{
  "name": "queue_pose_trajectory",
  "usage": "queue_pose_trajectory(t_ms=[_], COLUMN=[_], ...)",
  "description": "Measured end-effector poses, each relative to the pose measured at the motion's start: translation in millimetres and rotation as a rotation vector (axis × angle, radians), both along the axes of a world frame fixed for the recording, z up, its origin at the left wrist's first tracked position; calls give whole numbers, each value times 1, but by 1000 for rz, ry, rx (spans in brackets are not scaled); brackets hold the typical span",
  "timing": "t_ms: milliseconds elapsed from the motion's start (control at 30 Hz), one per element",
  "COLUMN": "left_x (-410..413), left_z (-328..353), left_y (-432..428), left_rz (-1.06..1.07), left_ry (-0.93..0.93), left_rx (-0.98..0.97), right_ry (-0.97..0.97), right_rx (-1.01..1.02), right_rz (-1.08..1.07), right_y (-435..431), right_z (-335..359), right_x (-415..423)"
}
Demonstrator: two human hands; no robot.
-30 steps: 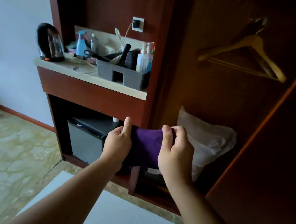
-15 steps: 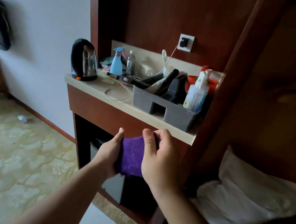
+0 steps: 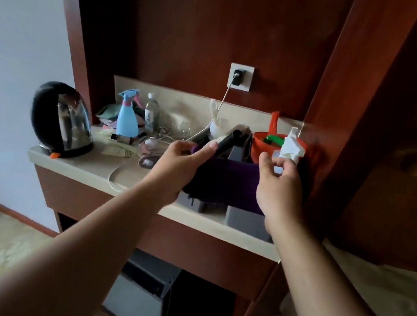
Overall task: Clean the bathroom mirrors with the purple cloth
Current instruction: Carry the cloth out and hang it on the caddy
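Purple fuzzy cloth (image 3: pixel 225 181) drapes over the near wall of the grey plastic caddy (image 3: pixel 246 226) on the beige stone counter (image 3: pixel 81 165). My left hand (image 3: pixel 179 167) pinches its left corner. My right hand (image 3: pixel 281 191) curls at its right edge; I cannot tell whether it grips.

The person's left forearm (image 3: pixel 92 230) and right forearm (image 3: pixel 318 283) were bare along their whole visible length, uncovered skin running from the lower edge of the view to the wrists. The left hand (image 3: pixel 182 165) and right hand (image 3: pixel 281 194) were bare as well, with short, rounded fingernails, one showing as a pale oval on a left fingertip (image 3: pixel 213 145).
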State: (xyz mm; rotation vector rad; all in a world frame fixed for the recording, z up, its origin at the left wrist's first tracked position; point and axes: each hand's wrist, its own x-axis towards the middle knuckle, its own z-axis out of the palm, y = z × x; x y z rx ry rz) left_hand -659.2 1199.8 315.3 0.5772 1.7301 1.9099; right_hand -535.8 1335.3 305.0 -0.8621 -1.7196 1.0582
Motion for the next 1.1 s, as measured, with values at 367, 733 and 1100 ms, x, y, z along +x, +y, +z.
queue_pose_trajectory(t_ms=[367, 733, 1100], left_x=[-77, -75, -59], left_z=[-3, -26, -38], left_y=[79, 79, 66], left_rz=[79, 68, -116], left_ry=[383, 921, 970], left_rx=[-376, -610, -560], right_ry=[-382, -798, -1038], right_rx=[339, 593, 214], right_rz=[179, 54, 96], right_y=[46, 31, 29], right_z=[-5, -16, -18], right_x=[-43, -56, -73])
